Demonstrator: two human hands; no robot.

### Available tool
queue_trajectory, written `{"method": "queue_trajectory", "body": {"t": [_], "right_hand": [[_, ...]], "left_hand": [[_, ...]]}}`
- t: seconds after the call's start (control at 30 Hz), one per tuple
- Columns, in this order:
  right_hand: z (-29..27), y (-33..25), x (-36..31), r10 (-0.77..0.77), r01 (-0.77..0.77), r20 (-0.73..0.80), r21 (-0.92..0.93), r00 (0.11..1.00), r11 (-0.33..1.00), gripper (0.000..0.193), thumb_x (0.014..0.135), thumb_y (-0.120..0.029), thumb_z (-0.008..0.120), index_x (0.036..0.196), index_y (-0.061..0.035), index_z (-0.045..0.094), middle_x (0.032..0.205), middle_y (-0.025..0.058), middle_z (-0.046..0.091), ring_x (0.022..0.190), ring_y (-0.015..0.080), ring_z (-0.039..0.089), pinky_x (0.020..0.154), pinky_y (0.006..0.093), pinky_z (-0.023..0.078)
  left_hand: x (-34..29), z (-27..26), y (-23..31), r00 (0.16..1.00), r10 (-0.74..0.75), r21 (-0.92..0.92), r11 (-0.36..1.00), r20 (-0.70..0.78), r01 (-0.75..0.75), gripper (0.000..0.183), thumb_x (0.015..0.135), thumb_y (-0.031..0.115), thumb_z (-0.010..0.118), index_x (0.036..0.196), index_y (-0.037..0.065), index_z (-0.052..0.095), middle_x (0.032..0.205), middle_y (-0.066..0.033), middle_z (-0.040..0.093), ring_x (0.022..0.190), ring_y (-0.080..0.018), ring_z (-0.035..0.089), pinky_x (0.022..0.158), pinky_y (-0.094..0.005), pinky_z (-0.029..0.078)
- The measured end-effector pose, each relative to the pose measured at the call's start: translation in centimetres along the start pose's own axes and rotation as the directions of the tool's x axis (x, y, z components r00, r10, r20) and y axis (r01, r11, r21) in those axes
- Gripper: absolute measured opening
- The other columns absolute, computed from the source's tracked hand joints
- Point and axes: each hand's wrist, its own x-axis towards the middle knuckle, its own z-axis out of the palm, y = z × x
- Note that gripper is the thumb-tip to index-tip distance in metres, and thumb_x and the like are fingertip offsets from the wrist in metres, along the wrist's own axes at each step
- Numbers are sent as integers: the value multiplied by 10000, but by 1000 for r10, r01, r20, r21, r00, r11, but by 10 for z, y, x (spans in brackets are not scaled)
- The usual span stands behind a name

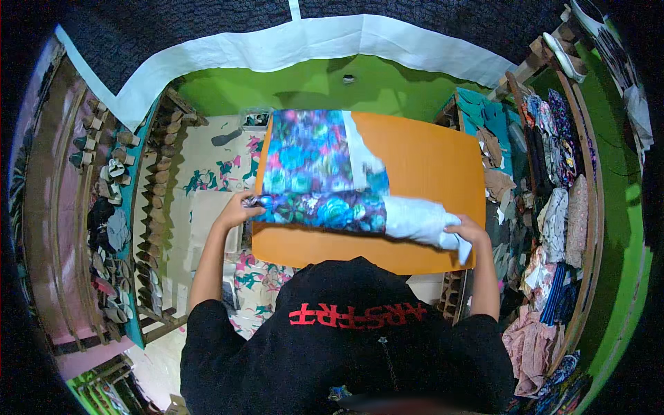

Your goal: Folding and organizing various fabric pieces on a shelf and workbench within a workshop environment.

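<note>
A roll of floral fabric (pixel 325 211), blue and green with dark patches, lies across the orange table (pixel 436 173). From the roll a flat stretch of the same cloth runs to the far edge, with a pale, ragged strip along its right side. The roll's right end shows the white reverse side. My left hand (pixel 241 211) is closed on the left end of the roll, at the table's left edge. At the other end my right hand (pixel 470 231) grips the white cloth, whose loose tip hangs below my fingers.
Wooden racks with shoe lasts (pixel 155 207) and shoes stand on the left. Shelves stacked with folded fabrics (pixel 553 221) line the right side. Teal and pink cloth scraps (pixel 225 173) litter the floor left of the table. A green wall (pixel 304 86) rises behind it.
</note>
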Motion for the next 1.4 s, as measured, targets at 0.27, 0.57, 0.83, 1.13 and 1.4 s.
{"method": "queue_trajectory", "body": {"t": [0.27,0.57,0.83,1.13,1.4], "right_hand": [[-6,69,33,254,-252,11,179,967,951,462,722,-285,599,1054,26,515,970,98,580,863,178,537,768,283,405],[25,-4,6,-506,140,-653,-528,564,837,548,687,-367,595,1087,-22,448,1130,183,440,1053,343,399,907,433,289],[92,1,-32,-496,112,-231,-815,837,569,974,385,-408,763,1235,-200,333,1324,126,221,1230,354,156,944,599,79],[72,-6,-2,-551,176,-141,-858,822,483,661,477,-10,638,1104,-176,508,1127,61,505,1056,284,457,914,456,310],[4,-32,22,-160,145,-74,-171,984,975,357,574,-89,659,913,-9,584,845,75,608,795,183,563,740,284,430]], "left_hand": [[28,19,-32,993,-17,-257,966,-117,-14,310,758,166,598,1008,17,491,847,-43,541,766,-103,512,687,-229,425],[4,28,-24,782,574,629,707,-243,-323,465,647,-50,459,1101,52,448,1090,-169,484,1042,-343,436,877,-371,348],[-51,51,-15,921,387,746,601,44,-288,772,504,90,587,1238,204,379,1345,-161,217,1235,-351,207,974,-516,176],[-12,68,-37,862,506,778,549,-19,-305,529,641,-42,538,1128,150,461,1208,-109,429,1133,-265,391,943,-437,289],[-3,18,-28,960,236,234,952,-151,-197,308,720,156,568,993,49,474,942,-142,546,898,-242,523,780,-328,399]]}}
